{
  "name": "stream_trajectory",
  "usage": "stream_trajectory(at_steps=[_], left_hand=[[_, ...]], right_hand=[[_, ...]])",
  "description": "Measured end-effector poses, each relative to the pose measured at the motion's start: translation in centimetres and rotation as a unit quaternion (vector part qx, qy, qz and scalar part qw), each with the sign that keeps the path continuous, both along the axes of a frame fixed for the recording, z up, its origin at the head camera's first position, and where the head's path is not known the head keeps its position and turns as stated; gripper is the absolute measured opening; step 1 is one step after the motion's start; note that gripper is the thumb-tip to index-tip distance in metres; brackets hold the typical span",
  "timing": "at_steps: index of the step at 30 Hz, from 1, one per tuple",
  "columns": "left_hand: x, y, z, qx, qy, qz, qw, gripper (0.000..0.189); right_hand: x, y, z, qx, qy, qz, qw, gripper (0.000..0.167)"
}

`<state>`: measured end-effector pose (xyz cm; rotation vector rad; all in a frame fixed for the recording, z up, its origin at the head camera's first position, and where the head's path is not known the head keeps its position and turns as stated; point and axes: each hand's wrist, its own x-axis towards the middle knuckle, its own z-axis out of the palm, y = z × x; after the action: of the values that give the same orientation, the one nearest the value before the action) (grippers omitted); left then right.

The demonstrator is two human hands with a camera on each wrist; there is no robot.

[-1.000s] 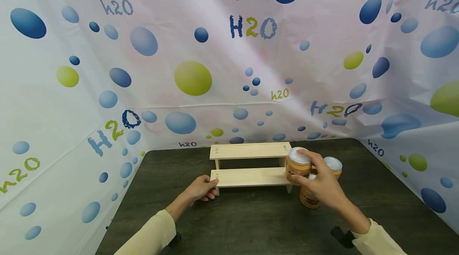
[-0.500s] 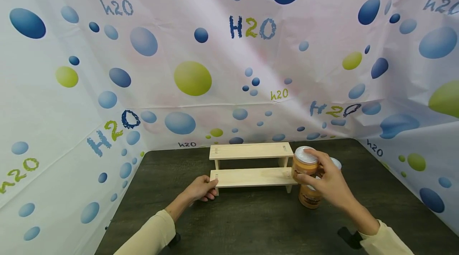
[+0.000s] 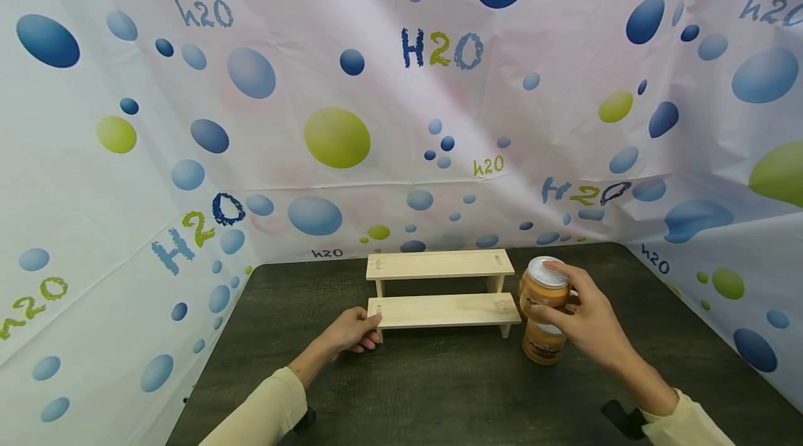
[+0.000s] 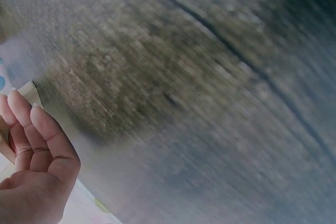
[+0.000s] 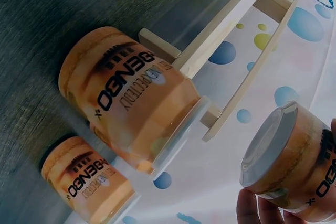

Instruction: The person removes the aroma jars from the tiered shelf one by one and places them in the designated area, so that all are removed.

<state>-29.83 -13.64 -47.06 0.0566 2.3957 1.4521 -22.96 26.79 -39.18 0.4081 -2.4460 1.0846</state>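
In the head view my left hand [image 3: 350, 331] pinches the left end of the lower board of a two-step wooden shelf [image 3: 445, 310], thumb on top. The left wrist view shows its fingers [image 4: 47, 132] bent beside a bit of pale wood. My right hand [image 3: 592, 320] grips an orange can [image 3: 538, 294] with a silver lid, raised just right of the shelf. Beneath it in the head view, a matching can [image 3: 542, 347] stands upright on the table; the right wrist view shows the held can [image 5: 289, 161] apart from it. A third can [image 5: 86, 179] is mostly hidden behind my right hand in the head view.
The shelf stands on a dark wood-grain table [image 3: 439, 390], near the back. A white sheet [image 3: 401, 104] with blue and green dots and "H2O" lettering encloses the table at the back and both sides.
My right hand has carried the held can rightward, from over the lower board's right end to beyond the shelf. The left hand and the shelf have stayed in place.
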Motion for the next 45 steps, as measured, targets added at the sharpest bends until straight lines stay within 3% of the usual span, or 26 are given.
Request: stream_trajectory(at_steps=[17, 34, 45], left_hand=[[-0.3, -0.2, 0.0, 0.005, -0.005, -0.011, 0.9999, 0.030], [0.1, -0.1, 0.2, -0.002, 0.000, -0.005, 1.0000, 0.030], [-0.1, -0.2, 0.1, 0.007, -0.006, -0.013, 0.9999, 0.029]], right_hand=[[0.4, 1.7, -0.8, -0.006, 0.011, -0.013, 0.9998, 0.077], [0.7, 3.1, -1.6, -0.005, 0.030, -0.030, 0.9991, 0.078], [0.8, 4.3, -1.8, -0.002, 0.016, -0.056, 0.9983, 0.077]])
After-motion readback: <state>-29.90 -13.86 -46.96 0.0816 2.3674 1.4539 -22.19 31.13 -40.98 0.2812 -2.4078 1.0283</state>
